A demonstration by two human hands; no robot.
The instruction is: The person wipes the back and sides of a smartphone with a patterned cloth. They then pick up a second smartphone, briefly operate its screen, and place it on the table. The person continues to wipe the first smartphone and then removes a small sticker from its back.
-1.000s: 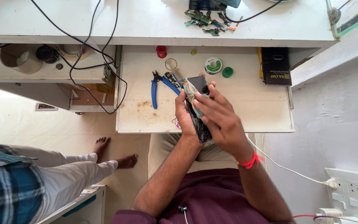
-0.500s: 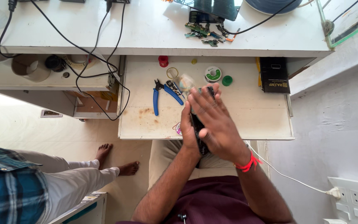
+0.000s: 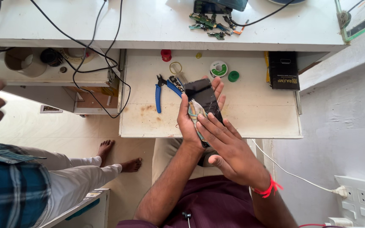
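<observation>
We wear a maroon shirt with short sleeves, forearms bare, and a red thread band tied round our right wrist; light trousers below.

- A small electronics repair workshop.
- Loose circuit boards lie well beyond the fingers.
- Blue-handled cutters and a solder-wick spool lie near the fingertips.

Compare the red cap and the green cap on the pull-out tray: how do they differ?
The red cap lies at the tray's back left edge, partly under the desk's shadow; the green cap lies further forward and right, in full light, next to the solder reel. The red cap looks slightly taller and the green cap flatter. Both are small, round and untouched by either hand.
</observation>
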